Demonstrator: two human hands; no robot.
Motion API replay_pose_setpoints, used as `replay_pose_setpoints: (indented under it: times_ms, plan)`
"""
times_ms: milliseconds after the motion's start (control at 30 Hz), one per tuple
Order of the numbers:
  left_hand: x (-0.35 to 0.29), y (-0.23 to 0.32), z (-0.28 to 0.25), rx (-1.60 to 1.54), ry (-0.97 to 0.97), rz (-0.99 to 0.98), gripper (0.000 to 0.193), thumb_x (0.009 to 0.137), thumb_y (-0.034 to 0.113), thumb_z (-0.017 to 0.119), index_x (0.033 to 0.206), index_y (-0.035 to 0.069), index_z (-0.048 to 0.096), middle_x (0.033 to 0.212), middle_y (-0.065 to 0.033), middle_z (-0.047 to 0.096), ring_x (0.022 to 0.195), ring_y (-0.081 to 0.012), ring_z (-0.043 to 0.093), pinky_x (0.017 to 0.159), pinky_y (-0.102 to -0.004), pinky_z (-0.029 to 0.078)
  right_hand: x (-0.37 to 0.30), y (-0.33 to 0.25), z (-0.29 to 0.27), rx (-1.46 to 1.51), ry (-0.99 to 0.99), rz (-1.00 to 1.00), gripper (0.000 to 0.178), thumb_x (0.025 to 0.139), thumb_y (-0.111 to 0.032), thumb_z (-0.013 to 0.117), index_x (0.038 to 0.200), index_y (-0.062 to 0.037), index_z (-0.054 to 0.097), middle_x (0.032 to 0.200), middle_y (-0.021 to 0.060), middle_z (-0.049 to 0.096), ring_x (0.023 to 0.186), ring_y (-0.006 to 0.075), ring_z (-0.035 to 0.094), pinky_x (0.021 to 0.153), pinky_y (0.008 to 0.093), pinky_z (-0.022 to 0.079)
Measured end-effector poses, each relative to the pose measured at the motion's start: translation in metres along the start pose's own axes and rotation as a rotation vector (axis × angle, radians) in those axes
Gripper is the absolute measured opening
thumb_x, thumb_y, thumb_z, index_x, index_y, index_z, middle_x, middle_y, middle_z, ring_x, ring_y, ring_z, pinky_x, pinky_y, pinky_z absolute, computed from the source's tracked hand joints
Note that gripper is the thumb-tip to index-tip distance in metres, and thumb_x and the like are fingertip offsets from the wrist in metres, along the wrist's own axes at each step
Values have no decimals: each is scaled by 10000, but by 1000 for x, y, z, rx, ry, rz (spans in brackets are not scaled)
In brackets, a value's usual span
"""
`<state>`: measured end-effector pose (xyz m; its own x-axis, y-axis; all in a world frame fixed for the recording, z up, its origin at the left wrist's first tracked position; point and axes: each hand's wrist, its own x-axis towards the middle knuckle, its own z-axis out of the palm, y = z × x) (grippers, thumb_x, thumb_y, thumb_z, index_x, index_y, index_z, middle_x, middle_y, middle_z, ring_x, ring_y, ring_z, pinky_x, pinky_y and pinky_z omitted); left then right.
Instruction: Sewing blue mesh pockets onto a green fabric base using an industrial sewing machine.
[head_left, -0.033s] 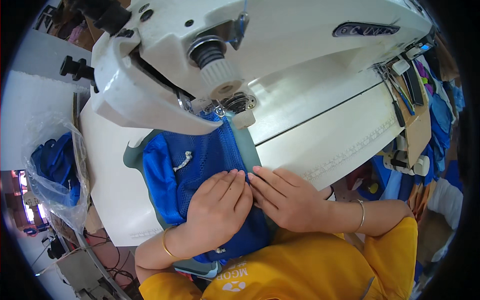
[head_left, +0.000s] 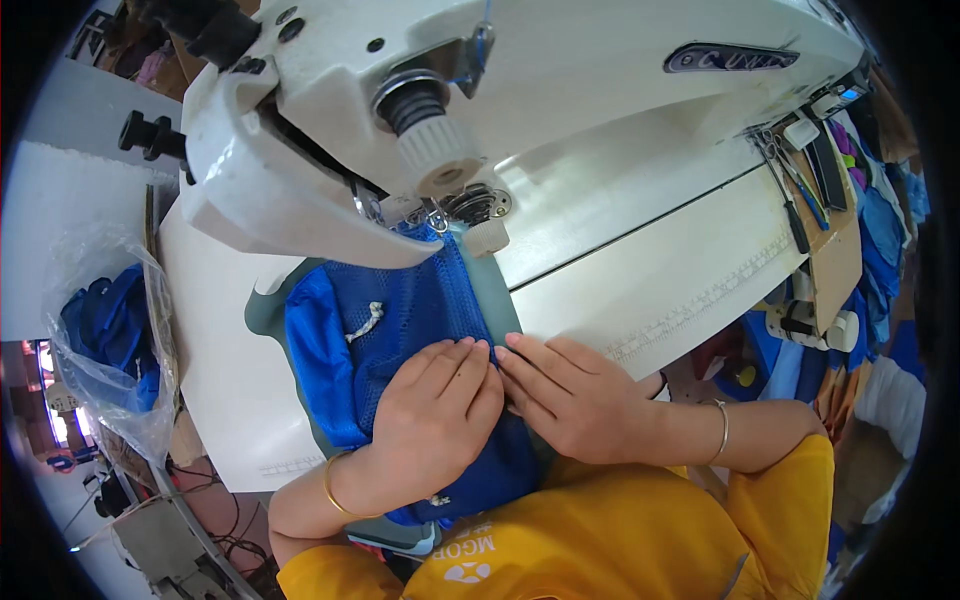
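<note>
A blue mesh fabric piece (head_left: 410,300) lies under the sewing machine's presser foot (head_left: 437,218) and runs back toward me. Grey-green material (head_left: 488,285) shows beneath it along the right edge and on the left. A smooth blue section (head_left: 315,340) bulges at its left side, and a short white cord (head_left: 366,322) rests on the mesh. My left hand (head_left: 440,405) is laid flat on the blue fabric, fingers stretched forward. Against the fabric's right edge, my right hand (head_left: 575,395) has its fingers extended, the tips almost touching the left ones. Both thumbs are mostly hidden.
The white sewing machine (head_left: 600,70) arches over the work on a white table (head_left: 230,400) with a printed ruler. Scissors (head_left: 785,185) and other tools lie on a board (head_left: 838,260) at the right. A clear plastic bag (head_left: 110,340) of blue fabric hangs at the left.
</note>
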<state>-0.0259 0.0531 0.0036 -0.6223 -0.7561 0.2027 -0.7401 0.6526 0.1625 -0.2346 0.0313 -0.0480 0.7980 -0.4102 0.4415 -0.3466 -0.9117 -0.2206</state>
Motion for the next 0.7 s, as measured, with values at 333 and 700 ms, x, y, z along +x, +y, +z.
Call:
replay_pose_setpoints:
  times_ms: [333, 700]
  plan:
    - [-3, 0, -4, 62, -25, 68, 342, 727, 133, 607, 998, -66, 674, 1126, -235, 669, 1041, -344, 672, 905, -419, 551, 33, 20, -15, 329, -113, 415, 205, 894, -130, 631, 1000, 40, 669, 960, 168, 706, 794, 261, 719, 602, 347, 544]
    - [17, -11, -47, -203, -225, -16, 274, 818, 122, 700, 1040, -38, 693, 1094, -183, 687, 1011, -343, 675, 872, -418, 540, 66, 21, -13, 1464, -368, 1199, 224, 1030, -164, 528, 920, 1, 631, 753, 73, 664, 500, 128, 607, 435, 262, 424]
